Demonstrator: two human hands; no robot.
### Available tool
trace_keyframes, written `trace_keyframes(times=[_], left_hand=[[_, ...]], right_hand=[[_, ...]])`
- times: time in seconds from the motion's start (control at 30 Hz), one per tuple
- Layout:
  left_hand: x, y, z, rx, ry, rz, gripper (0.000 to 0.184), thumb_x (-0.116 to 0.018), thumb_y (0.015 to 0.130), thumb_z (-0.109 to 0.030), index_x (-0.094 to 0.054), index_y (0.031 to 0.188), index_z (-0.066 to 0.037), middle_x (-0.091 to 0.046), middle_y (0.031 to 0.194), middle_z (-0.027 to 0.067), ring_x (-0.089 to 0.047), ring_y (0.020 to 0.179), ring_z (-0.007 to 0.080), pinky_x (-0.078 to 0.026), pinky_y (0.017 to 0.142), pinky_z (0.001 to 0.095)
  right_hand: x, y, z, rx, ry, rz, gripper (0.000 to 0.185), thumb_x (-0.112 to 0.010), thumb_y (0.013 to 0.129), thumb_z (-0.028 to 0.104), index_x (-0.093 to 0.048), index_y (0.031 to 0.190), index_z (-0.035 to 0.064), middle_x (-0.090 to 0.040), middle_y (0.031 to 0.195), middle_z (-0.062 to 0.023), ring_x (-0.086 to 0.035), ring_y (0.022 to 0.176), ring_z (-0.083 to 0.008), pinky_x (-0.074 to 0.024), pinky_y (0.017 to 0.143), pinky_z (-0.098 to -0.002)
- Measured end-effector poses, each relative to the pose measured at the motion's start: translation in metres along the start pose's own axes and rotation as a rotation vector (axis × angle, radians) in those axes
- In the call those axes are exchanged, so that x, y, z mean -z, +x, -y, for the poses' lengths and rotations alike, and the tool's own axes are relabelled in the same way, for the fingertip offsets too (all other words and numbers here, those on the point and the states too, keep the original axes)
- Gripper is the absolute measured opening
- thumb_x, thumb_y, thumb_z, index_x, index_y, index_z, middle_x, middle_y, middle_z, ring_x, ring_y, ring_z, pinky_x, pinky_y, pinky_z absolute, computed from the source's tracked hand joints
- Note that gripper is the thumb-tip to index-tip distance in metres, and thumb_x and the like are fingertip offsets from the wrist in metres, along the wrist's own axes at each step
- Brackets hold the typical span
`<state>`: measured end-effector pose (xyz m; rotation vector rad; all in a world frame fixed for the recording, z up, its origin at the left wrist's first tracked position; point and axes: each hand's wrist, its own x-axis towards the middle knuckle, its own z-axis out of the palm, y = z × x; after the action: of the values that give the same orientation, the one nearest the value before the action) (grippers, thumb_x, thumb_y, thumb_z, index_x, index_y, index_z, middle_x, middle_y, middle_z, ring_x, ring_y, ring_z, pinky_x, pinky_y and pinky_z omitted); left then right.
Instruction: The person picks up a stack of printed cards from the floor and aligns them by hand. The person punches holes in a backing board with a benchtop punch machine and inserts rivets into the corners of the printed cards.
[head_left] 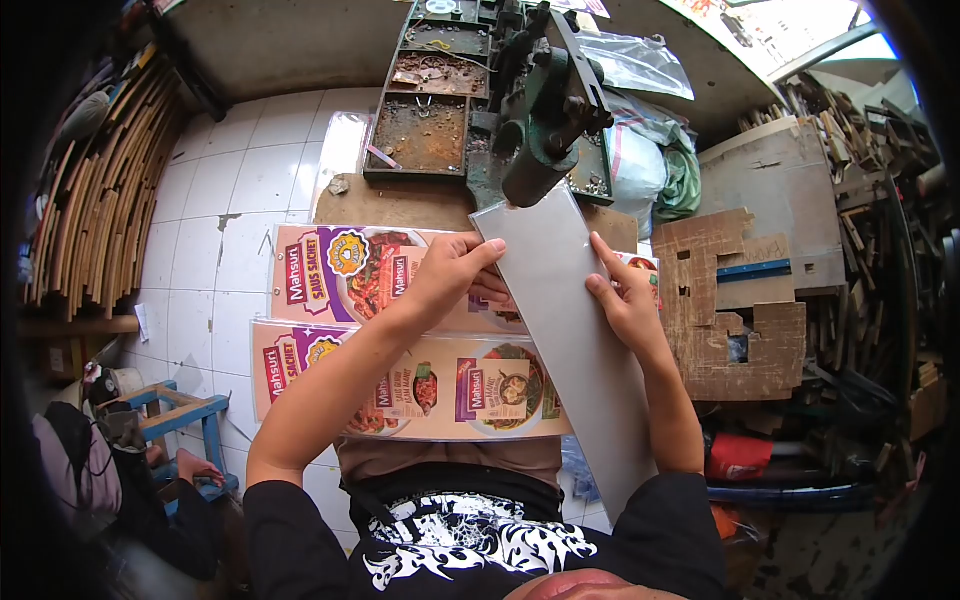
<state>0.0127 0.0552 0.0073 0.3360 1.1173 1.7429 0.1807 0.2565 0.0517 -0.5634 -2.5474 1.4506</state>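
A long pale-grey board (575, 320) slants from the press head down toward my right elbow, its plain side facing up. My left hand (468, 268) grips its left edge, thumb on top and the other fingers partly hidden at the edge and beneath. On the opposite edge, my right hand (626, 298) holds the board between thumb and fingers. The board's far end lies right by the dark green press (540, 165); whether it touches the tool is hidden. Under my forearms are two printed "Mahsuri" banners, an upper one (345, 262) and a lower one (450, 385).
Metal trays (425, 135) with small parts sit left of the press. Plastic bags (640, 150) lie to its right. Cut brown boards (730, 310) stand at the right, stacked strips (100, 190) at the left. A person's foot (198, 467) shows near a blue stool (190, 415).
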Motion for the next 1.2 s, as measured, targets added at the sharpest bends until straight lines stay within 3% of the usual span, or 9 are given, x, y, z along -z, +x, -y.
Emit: trace_keyframes(times=[0.3, 0.37, 0.57, 0.67, 1.2], left_hand=[[0.002, 0.000, 0.000, -0.006, 0.004, 0.011, 0.034, -0.057, 0.096, -0.026, -0.060, 0.100, 0.008, -0.069, 0.089, 0.0181, -0.071, 0.071, 0.0222, -0.061, 0.065, 0.0312], [0.002, 0.000, 0.000, 0.019, -0.017, 0.014, 0.031, -0.058, 0.096, -0.022, -0.059, 0.098, 0.009, -0.068, 0.088, 0.0196, -0.071, 0.073, 0.0267, -0.062, 0.066, 0.0341], [0.003, 0.001, 0.001, 0.010, -0.002, 0.002, 0.031, -0.058, 0.095, -0.023, -0.058, 0.098, 0.008, -0.068, 0.088, 0.0202, -0.071, 0.072, 0.0271, -0.062, 0.065, 0.0338], [0.002, 0.000, 0.000, 0.014, 0.019, 0.007, 0.034, -0.057, 0.096, -0.025, -0.061, 0.099, 0.008, -0.069, 0.088, 0.0189, -0.071, 0.070, 0.0236, -0.061, 0.065, 0.0315], [0.003, 0.001, 0.001, 0.016, 0.007, -0.002, 0.034, -0.058, 0.095, -0.026, -0.061, 0.097, 0.008, -0.069, 0.086, 0.0195, -0.071, 0.069, 0.0241, -0.061, 0.064, 0.0317]], right_hand=[[-0.002, 0.001, -0.001, 0.044, -0.019, -0.014, 0.052, -0.059, 0.091, 0.004, -0.045, 0.141, 0.0024, -0.059, 0.127, -0.0135, -0.057, 0.102, -0.0114, -0.0475, 0.086, -0.0241], [-0.003, 0.000, 0.000, 0.033, -0.017, -0.010, 0.052, -0.059, 0.091, 0.004, -0.045, 0.141, 0.0025, -0.059, 0.127, -0.0133, -0.057, 0.102, -0.0115, -0.0477, 0.086, -0.0242], [-0.002, 0.001, -0.001, 0.001, 0.008, 0.006, 0.054, -0.060, 0.092, 0.006, -0.043, 0.143, 0.0065, -0.060, 0.129, -0.0141, -0.057, 0.106, -0.0113, -0.0455, 0.091, -0.0251], [-0.002, -0.002, 0.004, -0.036, 0.022, 0.013, 0.053, -0.059, 0.092, 0.006, -0.043, 0.143, 0.0066, -0.060, 0.129, -0.0140, -0.057, 0.106, -0.0113, -0.0455, 0.091, -0.0250], [-0.002, -0.001, -0.005, 0.002, 0.011, 0.025, 0.053, -0.058, 0.093, 0.006, -0.042, 0.143, 0.0048, -0.054, 0.137, -0.0151, -0.054, 0.117, -0.0149, -0.0439, 0.095, -0.0255]])
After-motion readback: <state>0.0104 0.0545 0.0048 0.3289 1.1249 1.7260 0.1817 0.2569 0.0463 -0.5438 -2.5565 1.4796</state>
